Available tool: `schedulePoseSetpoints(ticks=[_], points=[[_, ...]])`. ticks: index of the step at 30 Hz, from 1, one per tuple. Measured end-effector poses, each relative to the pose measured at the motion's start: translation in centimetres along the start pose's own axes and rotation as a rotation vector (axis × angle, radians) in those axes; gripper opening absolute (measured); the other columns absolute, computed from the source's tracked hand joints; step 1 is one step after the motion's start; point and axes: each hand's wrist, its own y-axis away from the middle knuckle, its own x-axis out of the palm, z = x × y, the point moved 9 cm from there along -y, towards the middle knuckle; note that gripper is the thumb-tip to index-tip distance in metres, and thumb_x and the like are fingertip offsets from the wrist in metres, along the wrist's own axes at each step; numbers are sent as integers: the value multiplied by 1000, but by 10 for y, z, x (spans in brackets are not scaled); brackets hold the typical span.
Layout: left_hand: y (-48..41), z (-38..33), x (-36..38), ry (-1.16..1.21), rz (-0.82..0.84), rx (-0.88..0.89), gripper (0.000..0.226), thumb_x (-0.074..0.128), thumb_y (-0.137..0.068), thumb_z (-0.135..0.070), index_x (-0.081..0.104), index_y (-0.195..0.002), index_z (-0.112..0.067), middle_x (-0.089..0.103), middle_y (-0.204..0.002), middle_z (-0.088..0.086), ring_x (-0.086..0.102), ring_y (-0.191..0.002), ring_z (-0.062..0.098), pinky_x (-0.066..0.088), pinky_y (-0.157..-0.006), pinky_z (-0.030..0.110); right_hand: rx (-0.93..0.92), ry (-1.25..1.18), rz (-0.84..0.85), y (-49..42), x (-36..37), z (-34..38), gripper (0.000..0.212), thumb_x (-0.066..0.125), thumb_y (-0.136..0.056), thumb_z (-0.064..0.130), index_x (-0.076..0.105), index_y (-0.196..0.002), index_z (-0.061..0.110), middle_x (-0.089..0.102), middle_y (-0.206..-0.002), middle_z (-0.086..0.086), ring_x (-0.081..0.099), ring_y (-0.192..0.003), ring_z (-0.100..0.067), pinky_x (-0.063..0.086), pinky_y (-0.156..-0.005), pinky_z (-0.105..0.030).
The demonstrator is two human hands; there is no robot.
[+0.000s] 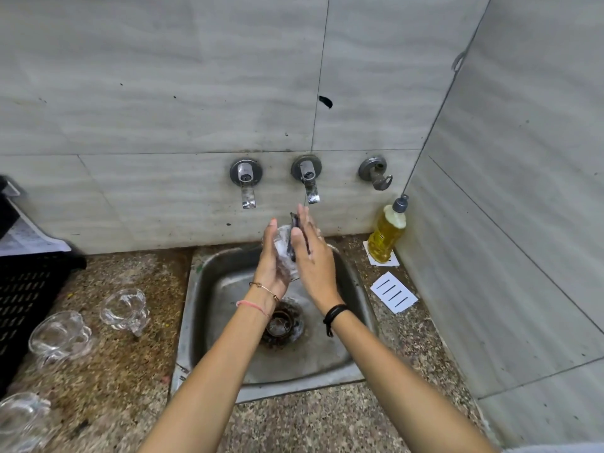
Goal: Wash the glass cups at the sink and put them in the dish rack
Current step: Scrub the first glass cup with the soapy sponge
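Over sink [225, 289], L hand [271, 256] holds cup [283, 253], R hand [315, 263], prob scrubber [295, 221]

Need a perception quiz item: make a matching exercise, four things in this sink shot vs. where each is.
Things: 1 soap bottle; 2 black rack; 3 glass cup; 4 dark scrubber
Places: a in the right hand; b far left of the counter; c right corner of the counter; d in the left hand, over the sink
Pairs: 1-c, 2-b, 3-d, 4-a
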Motion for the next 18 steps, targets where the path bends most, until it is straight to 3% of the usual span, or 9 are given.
schedulePoseSetpoints(ticks=[4, 7, 9, 11, 13, 17, 18], points=[[-1, 1, 2, -17, -15, -19, 48, 41, -94, -49, 64, -112, -11, 69, -111, 10, 65, -103, 22, 52, -87, 35, 255, -266, -21, -8, 0, -27, 44, 36, -103, 34, 36, -146, 24, 36, -151, 1, 34, -139, -12, 30, -113, -27], [-5, 3, -2, 95, -55, -22, 43, 44, -94, -46, 63, -114, -13, 68, -113, 9, 62, -108, 22, 49, -91, 36, -45, 31, 77, -8, 11, 4, 44, 40, -102, 30, 34, -146, 31, 25, -154, 15, 18, -144, -6, 19, -115, -21], [-6, 3, -3, 152, -23, -26, 42, 40, -96, -46, 63, -113, -14, 69, -111, 8, 64, -103, 20, 50, -86, 35, -120, 48, 114, -10, 17, 4, 43, 41, -101, 31, 37, -144, 34, 28, -151, 17, 20, -144, -7, 20, -115, -24], [-6, 5, -1, 108, 5, -60, 49, 39, -95, -50, 62, -112, -11, 69, -107, 11, 67, -96, 23, 55, -80, 37, 119, -195, 46, -18, 9, -21, 40, 37, -102, 39, 39, -142, 34, 42, -145, 6, 40, -135, -18, 38, -109, -38], [-6, 8, 0, 66, -11, -82, 53, 37, -94, -52, 62, -111, -9, 70, -102, 11, 69, -92, 23, 57, -78, 36, 255, -299, -33, -19, 3, -32, 40, 36, -103, 36, 41, -141, 27, 47, -141, -1, 48, -129, -23, 44, -104, -41], [-10, 3, -6, 161, -61, -26, 48, 44, -95, -47, 57, -125, -12, 64, -121, 8, 61, -112, 19, 50, -89, 32, -20, 9, 66, -12, 16, 5, 42, 42, -101, 28, 41, -143, 28, 33, -153, 6, 26, -142, -9, 27, -114, -29], [-10, 2, -7, 155, -51, -24, 47, 44, -95, -46, 58, -124, -11, 65, -120, 9, 61, -111, 20, 49, -91, 33, 0, -23, 69, -15, 16, 0, 41, 41, -102, 28, 41, -143, 27, 34, -153, 4, 27, -142, -10, 28, -113, -28]])
